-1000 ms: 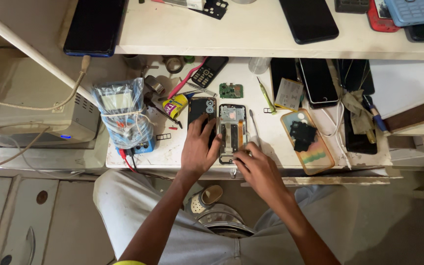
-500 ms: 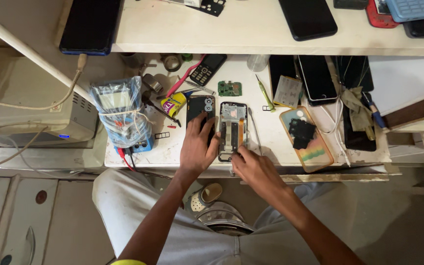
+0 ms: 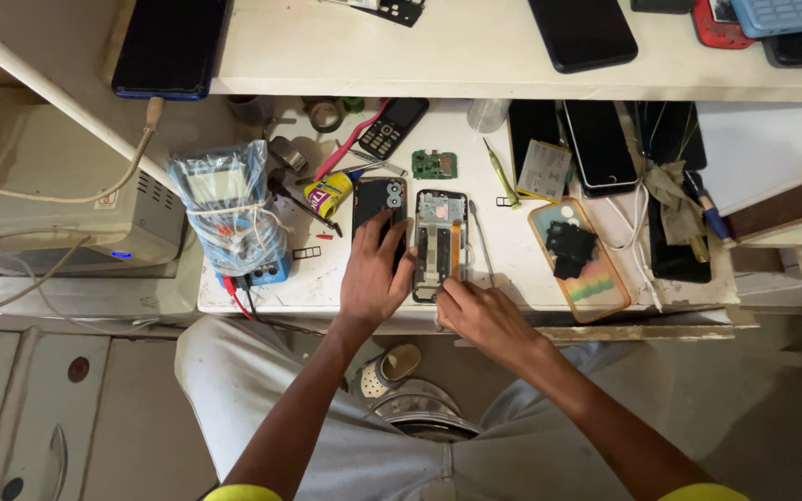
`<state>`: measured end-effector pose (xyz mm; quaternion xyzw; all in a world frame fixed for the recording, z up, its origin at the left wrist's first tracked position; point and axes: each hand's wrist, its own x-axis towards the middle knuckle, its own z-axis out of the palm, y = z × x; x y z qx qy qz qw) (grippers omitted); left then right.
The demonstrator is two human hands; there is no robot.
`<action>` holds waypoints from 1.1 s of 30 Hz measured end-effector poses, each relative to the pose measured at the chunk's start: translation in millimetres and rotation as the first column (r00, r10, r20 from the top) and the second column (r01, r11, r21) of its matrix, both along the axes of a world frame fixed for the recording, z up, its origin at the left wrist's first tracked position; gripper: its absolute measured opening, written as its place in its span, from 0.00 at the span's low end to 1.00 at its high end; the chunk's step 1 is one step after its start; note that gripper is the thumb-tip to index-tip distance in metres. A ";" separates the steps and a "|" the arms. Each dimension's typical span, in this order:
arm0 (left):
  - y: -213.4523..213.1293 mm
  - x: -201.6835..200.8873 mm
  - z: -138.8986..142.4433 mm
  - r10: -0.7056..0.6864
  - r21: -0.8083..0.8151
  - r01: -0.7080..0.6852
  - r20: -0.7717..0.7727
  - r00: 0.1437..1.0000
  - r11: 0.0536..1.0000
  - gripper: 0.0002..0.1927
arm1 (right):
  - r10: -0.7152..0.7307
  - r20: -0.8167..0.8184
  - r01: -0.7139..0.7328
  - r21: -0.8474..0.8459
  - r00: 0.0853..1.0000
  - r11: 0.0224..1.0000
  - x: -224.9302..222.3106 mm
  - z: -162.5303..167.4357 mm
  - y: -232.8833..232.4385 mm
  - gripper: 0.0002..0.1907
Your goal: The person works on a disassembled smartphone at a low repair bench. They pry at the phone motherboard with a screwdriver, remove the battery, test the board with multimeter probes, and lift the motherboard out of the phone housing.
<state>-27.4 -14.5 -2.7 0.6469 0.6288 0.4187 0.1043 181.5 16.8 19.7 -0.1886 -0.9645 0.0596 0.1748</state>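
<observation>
An opened phone [image 3: 440, 243] lies back-up on the white bench [image 3: 512, 250], its inner parts and orange flex cable showing. My left hand [image 3: 375, 274] rests flat beside it, fingers spread over a black back cover [image 3: 379, 199] and touching the phone's left edge. My right hand [image 3: 480, 315] is at the phone's near end, fingers pinched together at its bottom edge; a thin tool may be in them, but it is too small to tell.
A plastic-wrapped multimeter [image 3: 229, 213] stands at the left with red and black leads. A small green circuit board [image 3: 434, 164], a green screwdriver [image 3: 501, 173], a keypad phone [image 3: 392, 127], a patterned phone case [image 3: 579, 260] and several phones lie around. An upper shelf [image 3: 475, 56] holds more phones.
My right hand has crept from right of the phone's lower part to its near end. The left hand stays on the back cover.
</observation>
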 end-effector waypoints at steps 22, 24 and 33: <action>-2.4 -0.8 1.2 -0.024 -0.012 0.024 -0.010 1.000 1.000 0.23 | -0.534 -0.240 0.245 -0.690 0.811 0.681 20.7 2.0 -20.6 0.20; -2.5 -0.5 1.8 -0.052 -0.005 0.051 -0.091 0.994 0.999 0.25 | -0.589 -0.233 0.218 -0.775 0.774 0.593 26.3 4.9 -22.2 0.18; -3.9 5.4 -3.9 0.006 0.132 0.041 -0.339 0.941 0.990 0.27 | -0.666 -0.255 0.299 -0.743 0.701 0.599 33.6 33.6 -27.2 0.08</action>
